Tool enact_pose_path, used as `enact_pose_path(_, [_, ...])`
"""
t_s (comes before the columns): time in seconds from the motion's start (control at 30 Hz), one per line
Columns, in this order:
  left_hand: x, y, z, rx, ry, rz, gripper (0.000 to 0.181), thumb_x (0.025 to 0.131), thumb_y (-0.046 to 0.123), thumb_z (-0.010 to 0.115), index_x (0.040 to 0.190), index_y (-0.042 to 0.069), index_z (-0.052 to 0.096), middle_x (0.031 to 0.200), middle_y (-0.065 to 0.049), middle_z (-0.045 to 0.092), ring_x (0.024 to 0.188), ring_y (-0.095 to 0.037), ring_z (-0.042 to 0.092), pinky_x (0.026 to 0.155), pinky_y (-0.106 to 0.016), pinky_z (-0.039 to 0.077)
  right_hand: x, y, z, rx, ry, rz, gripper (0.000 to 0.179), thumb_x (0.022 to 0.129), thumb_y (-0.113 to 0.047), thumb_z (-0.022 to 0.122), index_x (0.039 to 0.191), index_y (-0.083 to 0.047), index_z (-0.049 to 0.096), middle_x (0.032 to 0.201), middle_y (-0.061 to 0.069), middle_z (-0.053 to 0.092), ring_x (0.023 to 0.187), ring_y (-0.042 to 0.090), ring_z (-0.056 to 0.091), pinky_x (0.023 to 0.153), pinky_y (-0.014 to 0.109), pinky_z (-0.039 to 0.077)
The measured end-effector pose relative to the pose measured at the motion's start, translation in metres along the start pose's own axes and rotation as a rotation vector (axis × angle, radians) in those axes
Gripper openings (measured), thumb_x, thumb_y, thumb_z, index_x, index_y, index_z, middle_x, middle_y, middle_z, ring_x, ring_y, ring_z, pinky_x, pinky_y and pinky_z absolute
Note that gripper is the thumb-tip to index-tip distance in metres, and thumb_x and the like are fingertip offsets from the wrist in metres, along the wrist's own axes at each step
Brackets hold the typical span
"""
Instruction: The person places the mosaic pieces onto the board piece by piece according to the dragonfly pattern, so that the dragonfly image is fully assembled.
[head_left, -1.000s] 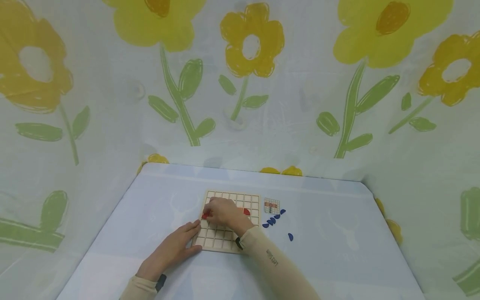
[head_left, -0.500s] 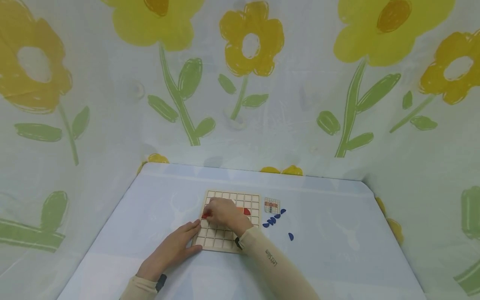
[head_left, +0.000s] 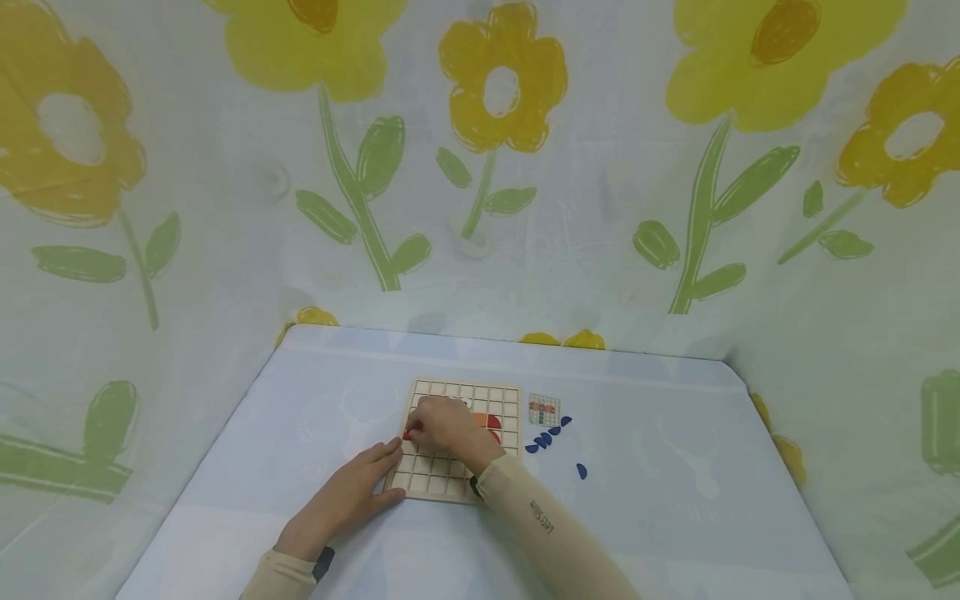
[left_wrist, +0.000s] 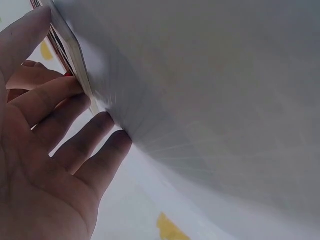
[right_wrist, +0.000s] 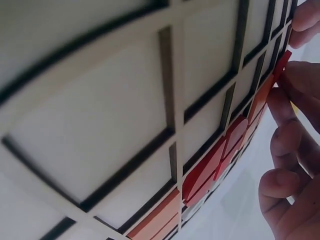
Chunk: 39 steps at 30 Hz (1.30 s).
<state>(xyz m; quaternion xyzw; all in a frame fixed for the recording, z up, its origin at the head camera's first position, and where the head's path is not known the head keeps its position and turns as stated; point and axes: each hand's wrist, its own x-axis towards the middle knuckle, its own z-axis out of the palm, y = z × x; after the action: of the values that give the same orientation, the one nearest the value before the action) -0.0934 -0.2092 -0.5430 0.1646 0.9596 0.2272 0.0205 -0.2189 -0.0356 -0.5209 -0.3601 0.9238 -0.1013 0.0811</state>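
A wooden grid board lies on the table. My left hand rests at its left edge, fingers fairly straight, fingertips against the board's side in the left wrist view. My right hand reaches across the board to its left side. Between thumb and finger it pinches a small red piece, tilted up over a cell near the board's edge. An orange piece lies beside it in the grid. Further along sit red pieces with curved sides. In the head view the right hand hides part of this row.
Right of the board lies a small pattern card printed with a grid. Several blue half-round pieces are scattered below it, and one blue piece lies apart. A flower-printed cloth wall stands behind the table.
The right hand stays at the board's left side and has shifted only slightly, so more red shows to its right. The left hand keeps its place.
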Motion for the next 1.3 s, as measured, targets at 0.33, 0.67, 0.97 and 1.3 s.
enact_pose_path(0.33, [0.000, 0.001, 0.000, 0.011, 0.000, 0.008, 0.068, 0.092, 0.035, 0.076, 0.143, -0.004, 0.054, 0.154, -0.015, 0.047, 0.139, -0.041, 0.045, 0.112, -0.054, 0.042, 0.001, 0.002, 0.000, -0.016, -0.029, -0.004, 0.014, 0.096, -0.031, 0.072, 0.107, -0.028, 0.081, 0.088, -0.015, 0.061, 0.074, 0.003, 0.053, 0.066, 0.021, 0.051])
enact_pose_path(0.67, [0.000, 0.000, 0.000, 0.003, -0.010, 0.013, 0.067, 0.093, 0.035, 0.075, 0.143, -0.004, 0.053, 0.155, -0.015, 0.045, 0.139, -0.041, 0.044, 0.112, -0.055, 0.042, 0.001, 0.001, 0.001, -0.034, 0.023, -0.007, 0.012, 0.095, -0.031, 0.074, 0.103, -0.028, 0.082, 0.082, -0.015, 0.058, 0.070, 0.003, 0.051, 0.064, 0.018, 0.049])
enact_pose_path(0.97, [0.000, -0.001, 0.000, 0.016, -0.010, 0.025, 0.068, 0.093, 0.035, 0.075, 0.143, -0.004, 0.053, 0.155, -0.015, 0.045, 0.138, -0.041, 0.045, 0.112, -0.054, 0.043, -0.002, -0.002, -0.002, -0.065, 0.047, -0.022, 0.009, 0.094, -0.030, 0.075, 0.100, -0.029, 0.082, 0.084, -0.015, 0.060, 0.071, 0.002, 0.052, 0.064, 0.020, 0.051])
enact_pose_path(1.3, [0.000, 0.002, -0.001, 0.009, -0.016, -0.009, 0.067, 0.092, 0.034, 0.076, 0.143, -0.003, 0.054, 0.155, -0.014, 0.046, 0.139, -0.040, 0.045, 0.112, -0.055, 0.042, -0.010, 0.002, -0.004, -0.032, 0.107, 0.004, 0.015, 0.094, -0.032, 0.073, 0.108, -0.030, 0.080, 0.098, -0.015, 0.068, 0.080, 0.002, 0.061, 0.065, 0.020, 0.053])
